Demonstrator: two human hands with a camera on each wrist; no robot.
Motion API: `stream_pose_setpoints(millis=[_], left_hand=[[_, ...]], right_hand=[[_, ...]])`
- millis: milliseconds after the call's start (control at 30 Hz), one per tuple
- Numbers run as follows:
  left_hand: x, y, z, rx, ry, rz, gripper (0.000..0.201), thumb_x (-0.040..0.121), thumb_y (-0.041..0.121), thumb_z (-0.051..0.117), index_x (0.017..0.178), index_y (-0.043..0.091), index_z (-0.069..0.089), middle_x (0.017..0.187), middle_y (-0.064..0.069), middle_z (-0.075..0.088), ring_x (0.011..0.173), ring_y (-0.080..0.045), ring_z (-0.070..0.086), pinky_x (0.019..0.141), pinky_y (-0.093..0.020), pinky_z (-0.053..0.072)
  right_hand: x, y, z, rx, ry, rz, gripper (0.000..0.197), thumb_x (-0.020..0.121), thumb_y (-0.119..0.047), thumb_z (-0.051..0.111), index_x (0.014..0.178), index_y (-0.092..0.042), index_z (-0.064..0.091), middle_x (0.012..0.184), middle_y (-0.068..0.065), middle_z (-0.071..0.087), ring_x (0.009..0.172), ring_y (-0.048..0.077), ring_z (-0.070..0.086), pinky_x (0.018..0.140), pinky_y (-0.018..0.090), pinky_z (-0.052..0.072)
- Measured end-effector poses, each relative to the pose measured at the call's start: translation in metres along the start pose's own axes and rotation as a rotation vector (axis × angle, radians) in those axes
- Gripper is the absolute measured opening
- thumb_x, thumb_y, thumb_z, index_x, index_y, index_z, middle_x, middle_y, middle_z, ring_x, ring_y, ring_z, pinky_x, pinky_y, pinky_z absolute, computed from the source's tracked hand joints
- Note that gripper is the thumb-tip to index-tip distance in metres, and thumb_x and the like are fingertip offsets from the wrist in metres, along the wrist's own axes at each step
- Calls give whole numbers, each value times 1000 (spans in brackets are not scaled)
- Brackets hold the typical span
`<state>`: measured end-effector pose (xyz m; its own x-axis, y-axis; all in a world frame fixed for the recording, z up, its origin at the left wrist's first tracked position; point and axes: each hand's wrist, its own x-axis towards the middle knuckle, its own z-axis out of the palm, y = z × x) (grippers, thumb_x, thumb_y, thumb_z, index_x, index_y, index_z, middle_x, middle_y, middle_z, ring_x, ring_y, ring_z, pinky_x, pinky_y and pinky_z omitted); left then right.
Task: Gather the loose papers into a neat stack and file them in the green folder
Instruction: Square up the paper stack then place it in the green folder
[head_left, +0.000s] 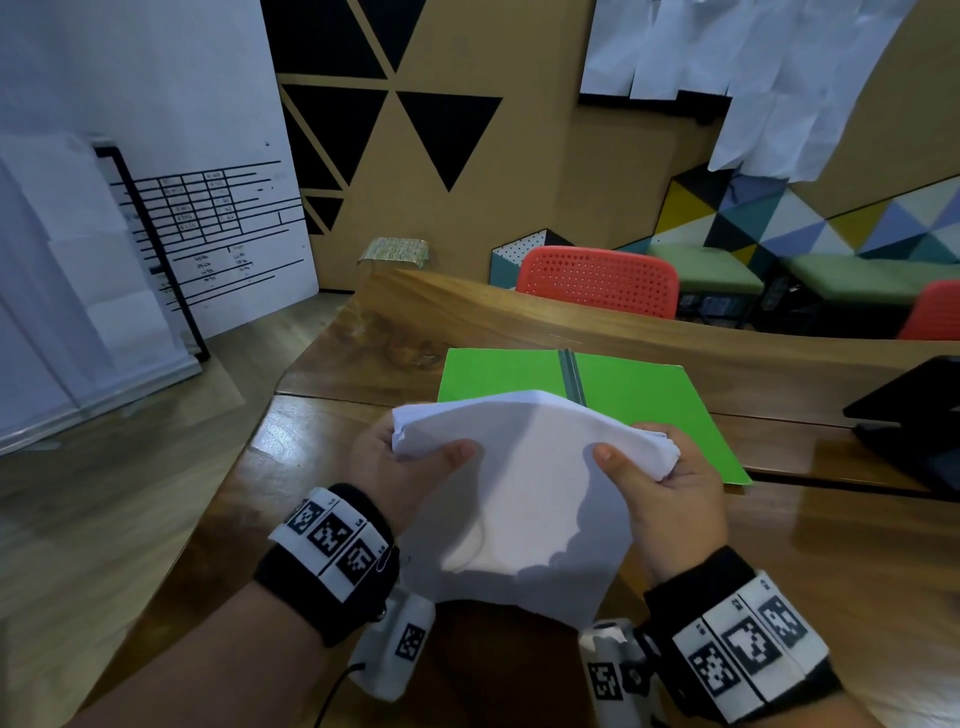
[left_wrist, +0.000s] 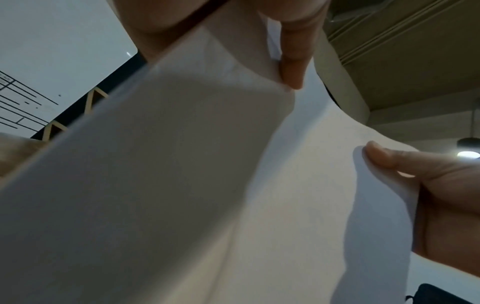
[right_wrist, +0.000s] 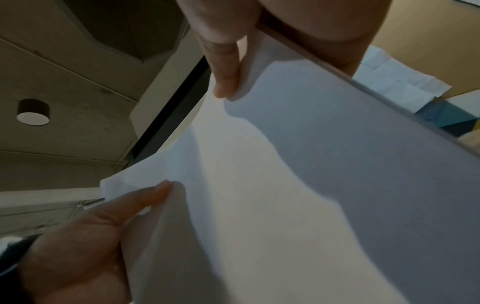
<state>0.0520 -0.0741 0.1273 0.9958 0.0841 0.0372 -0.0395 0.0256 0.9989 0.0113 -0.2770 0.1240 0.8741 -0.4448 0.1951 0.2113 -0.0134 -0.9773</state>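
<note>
The papers (head_left: 524, 488) are held above the tabletop (head_left: 810, 525) as one bowed stack, gripped at the left edge by the left hand (head_left: 400, 467) and at the right edge by the right hand (head_left: 670, 493), thumbs pressed on top. The folder (head_left: 649, 400) is laid open on the tabletop just behind the papers, partly hidden by them.

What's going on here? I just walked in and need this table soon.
A person is holding a sheaf of white papers upright above the wooden table, left hand and right hand each gripping one side edge, thumbs in front. The sheets bow between the hands. The green folder lies open and flat on the table just beyond them, with no papers filed in it yet.
</note>
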Motion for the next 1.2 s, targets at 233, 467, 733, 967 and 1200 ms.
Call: stream_pose_setpoints(millis=[233,467,733,967,1200], left_hand=[[-5,6,0,-83,-47,-42,20,65,-6,75,69,10,65,46,10,68,42,-1,60,44,-14,51],[-6,0,3,-100,-22,-108,21,66,-4,76,62,14,66,43,10,66,41,-3,61,41,-14,50],[-3,-12,2,-43,-53,-107,18,68,1,76,66,16,67,49,11,69,46,-1,63,48,-15,53],[1,-16,-1,-41,-51,-135,18,65,1,79,57,14,70,49,7,70,46,-5,64,50,-20,54],[2,-27,-8,-106,-183,-109,25,37,19,90,59,19,76,60,5,74,55,-6,67,52,-19,55]], right_hand=[[0,-1,-2,33,-16,-15,25,79,-2,66,72,-22,55,68,3,57,59,14,53,55,24,44],[-1,6,-4,1,-69,-10,20,83,-1,61,79,-20,55,73,5,59,69,19,55,64,29,45],[-2,13,-7,50,-107,-10,18,82,0,61,84,-18,60,78,6,68,76,23,62,71,34,50],[10,21,-17,181,-290,158,75,27,-39,92,94,-12,69,89,4,77,81,19,72,65,28,58],[11,23,-25,204,-373,216,54,43,-17,86,93,-8,68,87,5,77,79,22,71,63,27,56]])
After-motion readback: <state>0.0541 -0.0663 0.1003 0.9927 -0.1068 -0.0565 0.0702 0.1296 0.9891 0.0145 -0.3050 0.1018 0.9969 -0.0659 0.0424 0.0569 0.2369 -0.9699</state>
